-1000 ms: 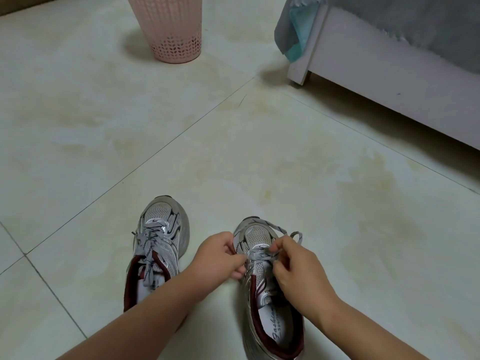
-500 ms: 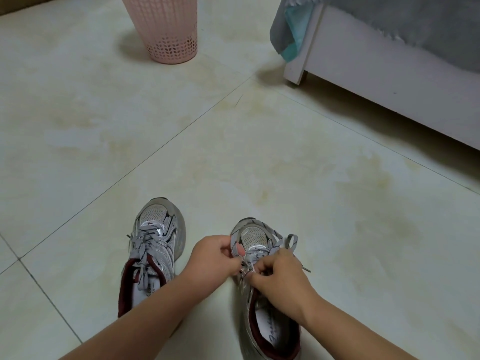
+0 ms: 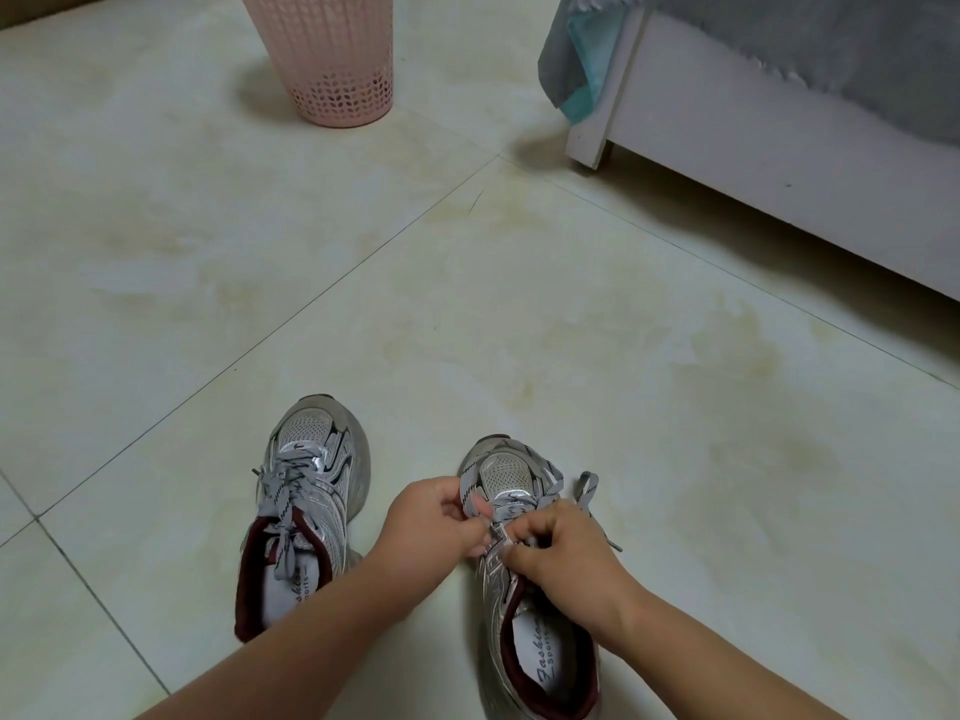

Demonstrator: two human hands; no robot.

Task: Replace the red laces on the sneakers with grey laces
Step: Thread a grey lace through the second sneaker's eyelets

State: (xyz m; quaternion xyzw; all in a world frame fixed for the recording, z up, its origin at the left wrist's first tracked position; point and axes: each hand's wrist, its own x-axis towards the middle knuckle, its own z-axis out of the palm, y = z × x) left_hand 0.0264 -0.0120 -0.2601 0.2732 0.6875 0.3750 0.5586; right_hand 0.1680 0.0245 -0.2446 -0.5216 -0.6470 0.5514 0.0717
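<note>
Both hands are down on the right sneaker (image 3: pixel 524 574), which sits on the tiled floor (image 3: pixel 467 304) just in front of the person. The left hand (image 3: pixel 436 522) is curled around one run of the grey lace (image 3: pixel 470 491), pinching it near the toe-side eyelets, and the right hand (image 3: pixel 561 558) is closed on the other run at mid-tongue — a free tail loops out to the right of the shoe. Looks like the lace is being snugged or started into a knot; exactly which, I can't tell under the fingers.

Off to the side, the left sneaker (image 3: pixel 306 511) already wears grey laces, tied in a bow. No red lace shows anywhere here.

To do this well: pull both runs evenly so the crossings sit flat, keep the flat lace from twisting, and hold tension with one hand while the other forms the loop — slack lets the rows loosen. A pink basket (image 3: pixel 332 59) and a bed (image 3: pixel 779 122) stand well apart, out of play.
</note>
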